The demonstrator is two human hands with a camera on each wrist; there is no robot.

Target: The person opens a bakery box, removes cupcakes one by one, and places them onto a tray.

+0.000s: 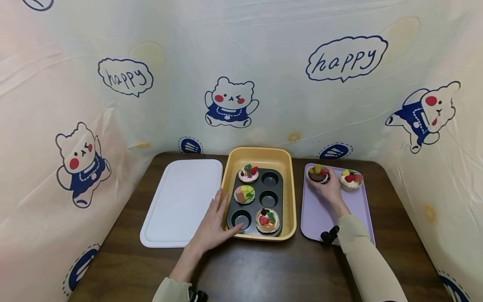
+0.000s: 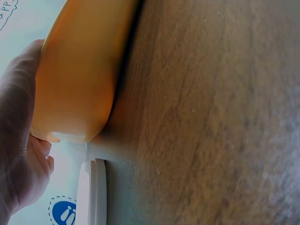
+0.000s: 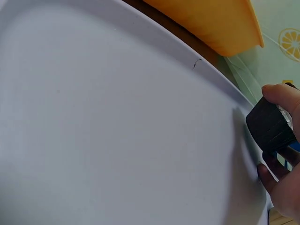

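Dark cupcake (image 1: 316,175) at purple tray (image 1: 317,214), far-L corner; your R grip (image 1: 330,189) pinches its cup. Prob. light, stiff-ish cup, delicate topping: hold low on sides. Cream cupcake (image 1: 351,181) just R. Yellow tray (image 1: 260,154) wall betw. it & tin (image 1: 257,202); your L grip (image 1: 213,224), fingers spread, at near-L rim.

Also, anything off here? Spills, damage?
One small dark mark on the purple tray, by the rim facing the yellow tray; odd because the surface around it is plain. Scratch or debris, can't tell. No spill visible.
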